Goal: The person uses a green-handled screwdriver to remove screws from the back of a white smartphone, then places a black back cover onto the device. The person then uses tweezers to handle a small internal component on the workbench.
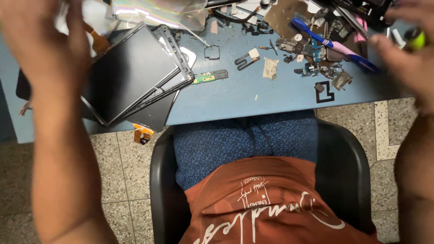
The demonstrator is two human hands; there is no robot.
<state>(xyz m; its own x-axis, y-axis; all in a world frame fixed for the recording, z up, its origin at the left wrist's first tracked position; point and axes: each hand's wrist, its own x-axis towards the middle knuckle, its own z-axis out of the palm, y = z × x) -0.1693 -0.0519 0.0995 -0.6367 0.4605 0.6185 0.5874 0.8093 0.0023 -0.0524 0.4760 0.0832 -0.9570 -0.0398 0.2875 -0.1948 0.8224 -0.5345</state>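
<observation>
Hands frame the view from both edges, both blurred. The left hand [43, 43] is raised at the upper left, above the stacked dark panels; its fingers are smeared by motion and I cannot tell whether they are spread or curled, nor whether it touches anything. The right hand [407, 54] sits at the upper right corner with its fingers loosely bent around a small yellow-green object [418, 40], rounded and glossy, whose shape beyond that is too blurred to make out.

Below the left hand, on the matte blue bench [253, 97], lies a flat black screen panel [129, 72], rectangular and smooth, resting tilted on a thin black frame [174, 54] and another dark sheet that overhangs the bench edge. An orange flex ribbon [142, 133] dangles under that overhang. A crinkled, iridescent plastic sheet [158, 11] lies behind the panels.

Just right of the panel stack is a narrow green circuit strip [205, 77] with a black end. Farther right are a small square black bracket [211, 52] and a scrap of beige tape [270, 68]. Near the right hand, a heap of small parts [312, 49], metal shields, chips and black bits, is crossed by a blue and pink toothbrush [332, 44] lying diagonally. A black angular bracket [324, 92] lies near the bench's front edge.

Beneath the bench are a black chair [343, 167], speckled blue trousers, a rust-coloured shirt and a terrazzo floor [122, 167].
</observation>
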